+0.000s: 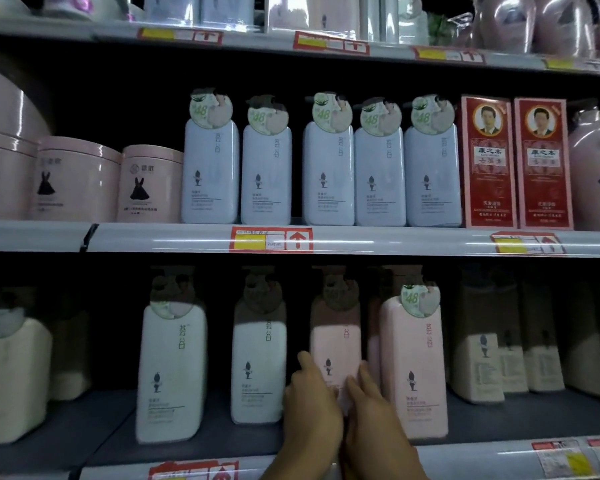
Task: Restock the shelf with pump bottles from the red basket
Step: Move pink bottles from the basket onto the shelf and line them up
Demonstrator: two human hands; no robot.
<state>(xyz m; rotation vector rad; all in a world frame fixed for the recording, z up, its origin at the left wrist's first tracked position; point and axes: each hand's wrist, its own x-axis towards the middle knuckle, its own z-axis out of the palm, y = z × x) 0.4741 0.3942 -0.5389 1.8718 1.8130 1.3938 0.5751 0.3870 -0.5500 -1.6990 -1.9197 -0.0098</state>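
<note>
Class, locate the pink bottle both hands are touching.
Head view, lower shelf, right of centre: the pink bottle stands between a white bottle and another pink one.

Dim, soft frame; lower shelf (222, 441) shadowed, edges bowed.

5 pale blue bottles (321, 174), 2 red boxes (513, 164), pink tubs (151, 185); below, white (170, 372) and pink bottles (414, 368).
</note>
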